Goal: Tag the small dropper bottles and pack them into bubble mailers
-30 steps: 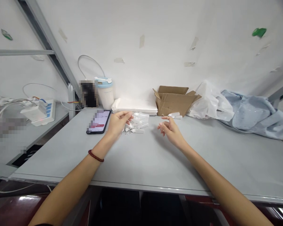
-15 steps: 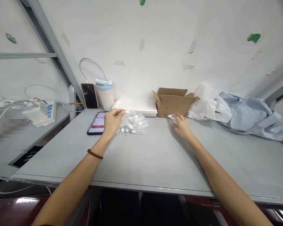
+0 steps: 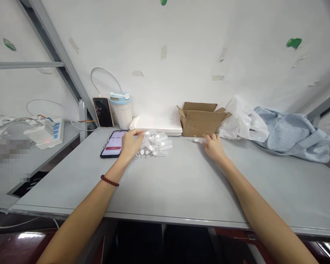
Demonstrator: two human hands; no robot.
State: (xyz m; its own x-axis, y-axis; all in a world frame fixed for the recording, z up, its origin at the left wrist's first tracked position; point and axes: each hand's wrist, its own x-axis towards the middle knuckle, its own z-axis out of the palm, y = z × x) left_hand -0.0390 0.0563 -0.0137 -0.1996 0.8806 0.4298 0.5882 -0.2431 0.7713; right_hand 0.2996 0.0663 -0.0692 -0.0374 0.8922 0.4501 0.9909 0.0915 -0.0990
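My left hand (image 3: 132,145), with a dark red beaded bracelet (image 3: 110,180) on its wrist, is at the left side of a pile of small white plastic pieces with thin white cords (image 3: 156,146). Thumb and forefinger close on one white piece at the back left of the pile; the fingertips partly hide it. On the tabletop in front of the cardboard box, my right hand (image 3: 215,147) has its fingers closed on another small white corded piece (image 3: 199,140). That piece points left out of the fingers, and the rest of it is hidden.
Behind the pile lies a stack of white sheets (image 3: 159,126). An open cardboard box (image 3: 199,123), a white plastic bag (image 3: 242,121) and blue cloth (image 3: 288,132) line the back right. A lit phone (image 3: 114,145), a charging phone (image 3: 103,112) and a cup (image 3: 121,112) stand left.
The white piece at my right hand now lies turned further out to the left of the fingers. My left hand has hardly moved. The whole view has shifted slightly.
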